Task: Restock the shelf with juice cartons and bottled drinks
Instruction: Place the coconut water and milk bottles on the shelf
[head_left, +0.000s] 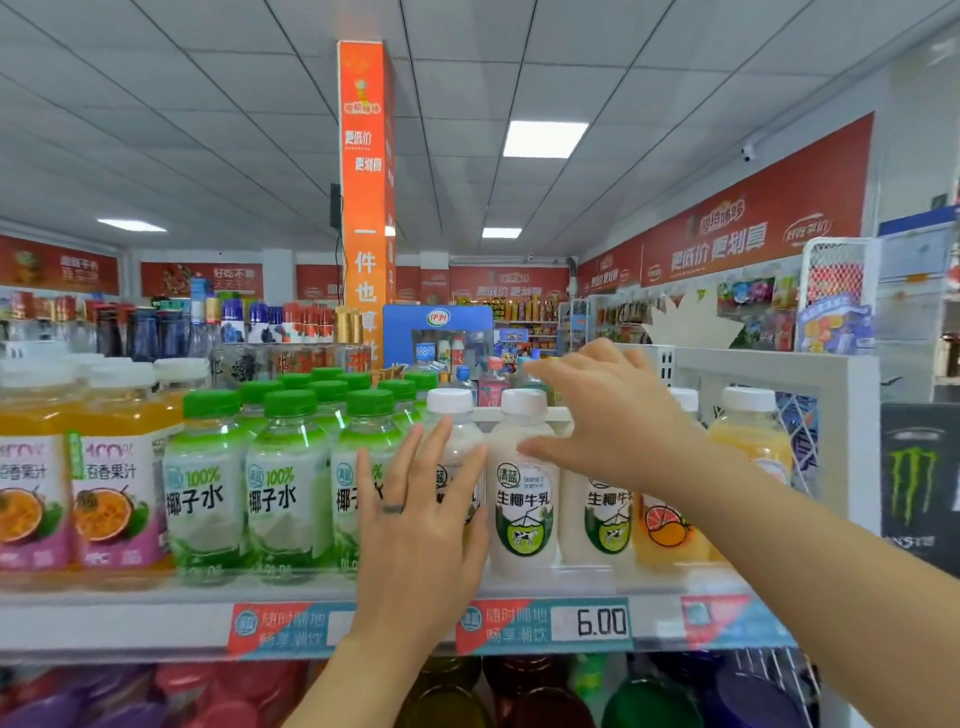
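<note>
Left hand (415, 525), ringed, fingers straight and together, flat against white-capped coconut milk bottle (457, 447) at shelf (130, 623) front edge; grips nothing. Right hand (608, 415) spread loose above neighbouring milk bottle (522, 499), thumb by its shoulder, holding nothing; contact unclear. Green-capped coconut water bottles (283, 483) just left, passion fruit juice bottles (117, 483) toward left end, orange juice bottle (670, 525) toward right end. Price tag (597, 621) on front edge reads 6.00.
</note>
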